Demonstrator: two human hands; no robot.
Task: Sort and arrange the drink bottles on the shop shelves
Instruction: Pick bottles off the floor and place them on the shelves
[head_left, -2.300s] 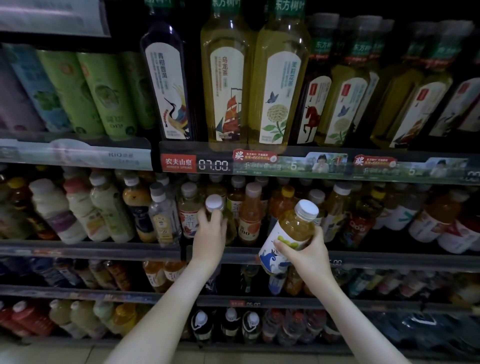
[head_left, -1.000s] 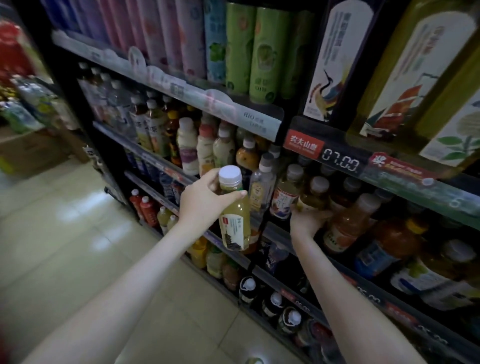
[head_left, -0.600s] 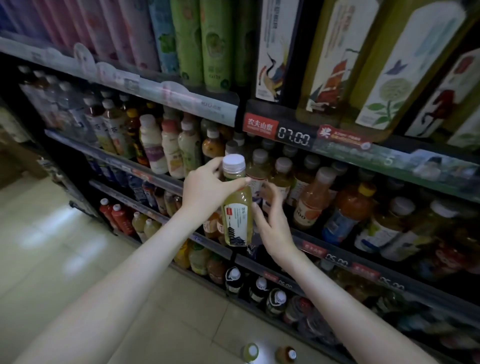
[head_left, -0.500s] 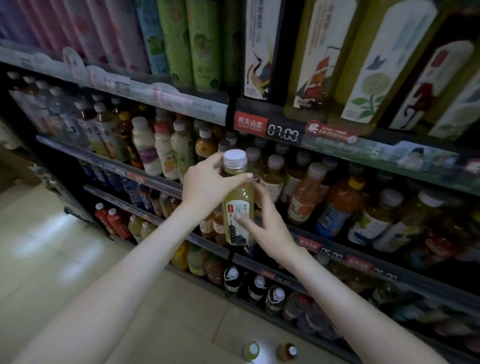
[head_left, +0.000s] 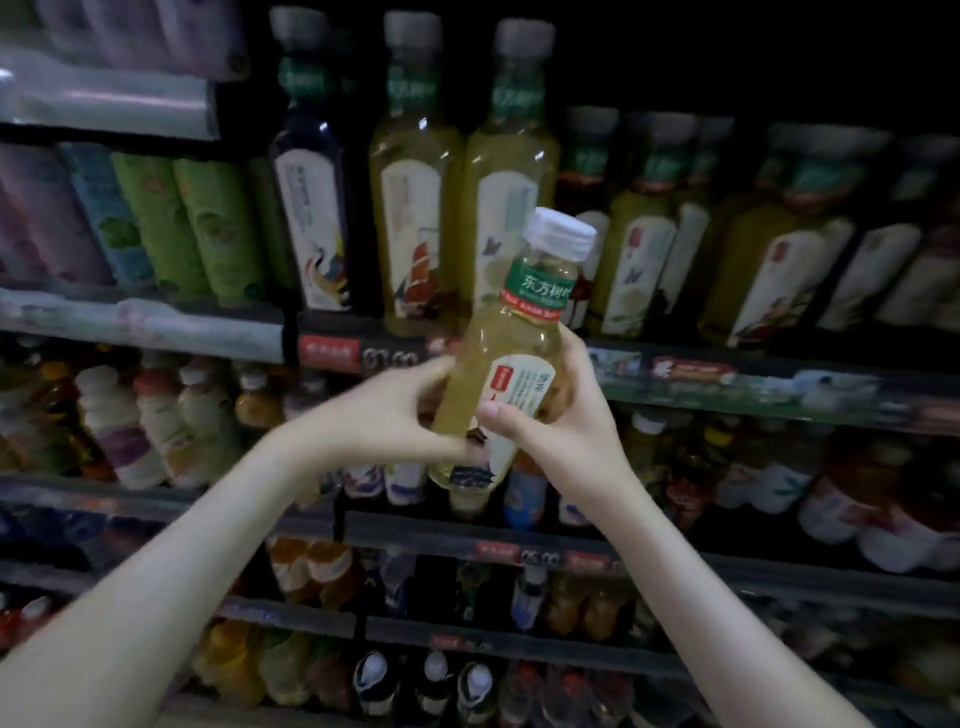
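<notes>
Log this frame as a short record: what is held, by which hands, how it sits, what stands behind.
held item: tea bottle, yellow-green liquid, white cap, green neck band
left hand: grips the bottle's lower body from the left
right hand: grips the label side, thumb across the front
orientation: tilted, cap up and to the right
position: held in front of the shelves, on no shelf
behind: tall tea bottles in the upper row; smaller bottles in the row below, blurred

Dim shop shelving (head_left: 727, 564)
Dark tiers carry price strips (head_left: 332, 351) along their front edges; light is low.
</notes>
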